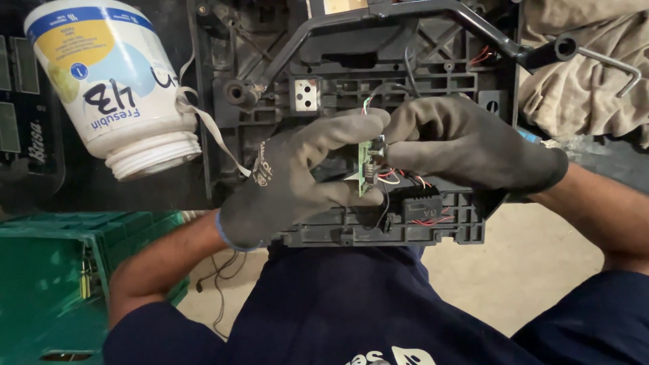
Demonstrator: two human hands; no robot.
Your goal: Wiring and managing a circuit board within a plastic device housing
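Both hands wear grey work gloves and meet at the middle of the view: the left hand (291, 179) pinches a small green circuit board (366, 169) between thumb and forefinger, holding it edge-on, while the right hand (460, 145), coming in from 3 o'clock, closes its fingertips on a small part at the board's top edge. The board hangs just above a black plastic chassis (378, 81) that fills the upper middle of the frame, and thin red, white and green wires (405, 177) run from the board down toward a black connector block (422, 206) at 5 o'clock of it. Those wires look short and taut enough that, in my judgement, a tug or twist of the board could pull one off its solder joint or out of the block; a hard pinch through thick gloves could also bend the part or let the board slip. A flat grey ribbon cable (203, 122) trails off at 9 o'clock toward a white plastic jar (111, 81) lying on its side at 10 o'clock, and it could snag. A green crate (54, 270) sits at 8 o'clock, a hex key (608, 67) on crumpled cloth (588, 40) at 2 o'clock. What the right fingertips grip is hidden by the gloves; the board's face, its far side and where the wires end cannot be made out, and the chassis is cut off at the top edge.
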